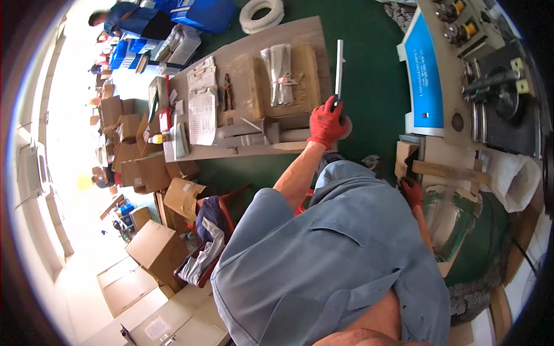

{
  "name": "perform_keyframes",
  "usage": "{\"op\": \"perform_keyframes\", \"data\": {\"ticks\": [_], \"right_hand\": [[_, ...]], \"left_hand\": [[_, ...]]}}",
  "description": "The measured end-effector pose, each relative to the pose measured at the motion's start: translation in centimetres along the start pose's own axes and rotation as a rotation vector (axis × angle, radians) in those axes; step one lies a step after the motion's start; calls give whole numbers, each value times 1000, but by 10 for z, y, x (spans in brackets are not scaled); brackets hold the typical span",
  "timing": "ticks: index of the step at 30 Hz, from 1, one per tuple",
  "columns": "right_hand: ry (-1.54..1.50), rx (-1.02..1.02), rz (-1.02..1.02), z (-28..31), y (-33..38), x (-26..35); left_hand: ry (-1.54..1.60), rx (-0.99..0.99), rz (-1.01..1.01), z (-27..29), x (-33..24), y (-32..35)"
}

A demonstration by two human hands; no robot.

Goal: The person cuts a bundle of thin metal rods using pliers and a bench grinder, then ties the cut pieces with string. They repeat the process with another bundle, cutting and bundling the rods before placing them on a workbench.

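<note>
Cardboard boxes [151,173] crowd the bright floor at the far left of this workshop, some open, some stacked, and another person in blue [130,18] bends over at the top left. Next comes a long wooden surface [254,63] carrying a sheet of paper [202,115], a pair of pliers [228,92] and a tied bundle of grey strips [279,66] lying on a flat board. At the near right end of that surface the left hand [326,122], in a red glove, has its fingers [321,115] curled tight around the lower end of a long flat metal strip [339,66], which stands up away from the hand over the surface's right edge and the green floor. A blue work shirt [334,254] fills the lower middle. Further right, the right hand [412,193], also red-gloved, hangs low beside a wooden piece and a green machine part [456,219]; whether its fingers are spread or closed cannot be told. A blue panel [427,72] and dark machine rollers [496,86] sit at the upper right
</note>
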State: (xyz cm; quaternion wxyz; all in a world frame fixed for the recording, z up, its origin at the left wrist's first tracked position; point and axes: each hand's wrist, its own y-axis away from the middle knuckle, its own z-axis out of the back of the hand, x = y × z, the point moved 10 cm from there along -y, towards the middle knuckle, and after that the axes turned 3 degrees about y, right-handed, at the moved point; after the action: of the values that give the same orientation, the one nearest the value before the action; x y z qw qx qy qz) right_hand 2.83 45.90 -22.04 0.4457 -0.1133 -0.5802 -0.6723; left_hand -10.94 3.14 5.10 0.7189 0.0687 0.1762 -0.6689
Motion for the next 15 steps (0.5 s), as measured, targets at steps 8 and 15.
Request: {"op": "perform_keyframes", "data": {"ticks": [8, 15], "right_hand": [[-120, -284, 348, 72, 81, 167], [-296, -435, 323, 116, 107, 207]], "left_hand": [[67, 110, -64, -2, -6, -11], [-143, 162, -34, 12, -10, -61]]}}
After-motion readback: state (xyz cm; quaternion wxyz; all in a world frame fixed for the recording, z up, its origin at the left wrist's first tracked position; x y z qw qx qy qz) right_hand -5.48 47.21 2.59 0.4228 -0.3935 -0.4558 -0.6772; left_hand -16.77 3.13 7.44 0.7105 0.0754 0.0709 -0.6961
